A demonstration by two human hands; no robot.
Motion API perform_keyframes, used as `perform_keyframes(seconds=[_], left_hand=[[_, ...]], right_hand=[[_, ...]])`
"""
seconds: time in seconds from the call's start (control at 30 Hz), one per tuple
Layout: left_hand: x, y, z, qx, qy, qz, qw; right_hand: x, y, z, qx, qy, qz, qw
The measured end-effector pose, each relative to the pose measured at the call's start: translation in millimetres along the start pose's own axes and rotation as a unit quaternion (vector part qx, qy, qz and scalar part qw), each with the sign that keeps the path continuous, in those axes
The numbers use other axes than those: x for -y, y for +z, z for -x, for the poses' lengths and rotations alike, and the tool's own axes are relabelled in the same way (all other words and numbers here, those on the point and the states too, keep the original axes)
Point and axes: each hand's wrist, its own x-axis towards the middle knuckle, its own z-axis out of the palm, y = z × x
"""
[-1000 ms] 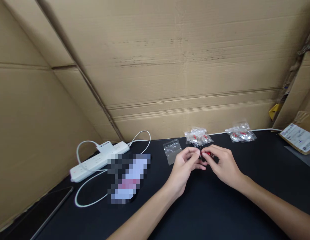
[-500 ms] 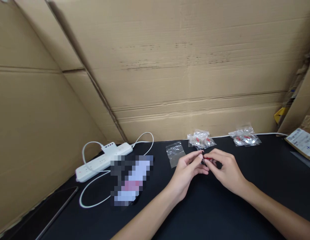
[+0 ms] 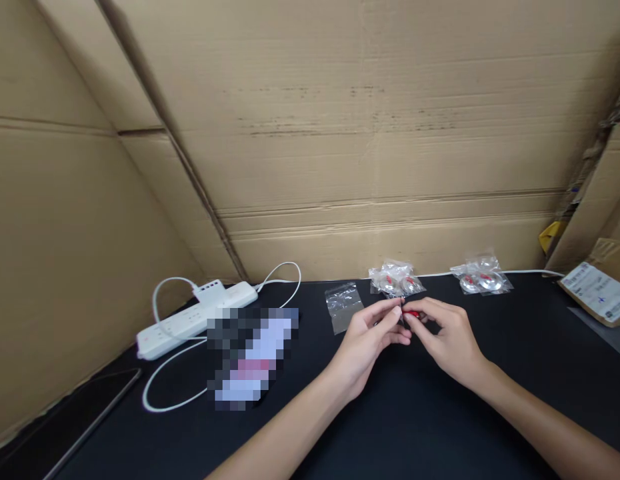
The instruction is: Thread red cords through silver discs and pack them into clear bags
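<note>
My left hand and my right hand meet over the black table, fingertips almost touching. A small red object is pinched between the thumb and fingers of my right hand. Its kind cannot be made out, since fingers cover much of it. The thumb and forefinger of my left hand close on something thin at the near side of the red object, mostly hidden. Just beyond my left hand lies a flat clear plastic bag. Behind the hands sit clear bags with round silver pieces marked in red.
More bagged silver discs lie at the back right. A white power strip with a looping cable and a blurred-out item are on the left. A dark flat device sits at the left edge, a labelled package at the right.
The whole view has shifted slightly, so things appear further left. Slightly more of the red object shows between my fingertips. Both hands keep their pinch.
</note>
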Motion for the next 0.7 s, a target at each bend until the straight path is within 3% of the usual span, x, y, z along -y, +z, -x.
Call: perform_keyframes(seconds=[0.27,0.5,0.7], left_hand=[[3,0.6,2,-0.007,0.0,0.006,1.0],[4,1.0,3,-0.025,0.024,-0.033,0.999],[5,3.4,4,-0.048,0.028,-0.055,0.997]], right_hand=[[2,0,0,0.009,0.008,-0.001,1.0],[-3,10,4,0.008,0.083,-0.1,0.991],[-5,16,5,-0.01,0.185,-0.237,0.954]])
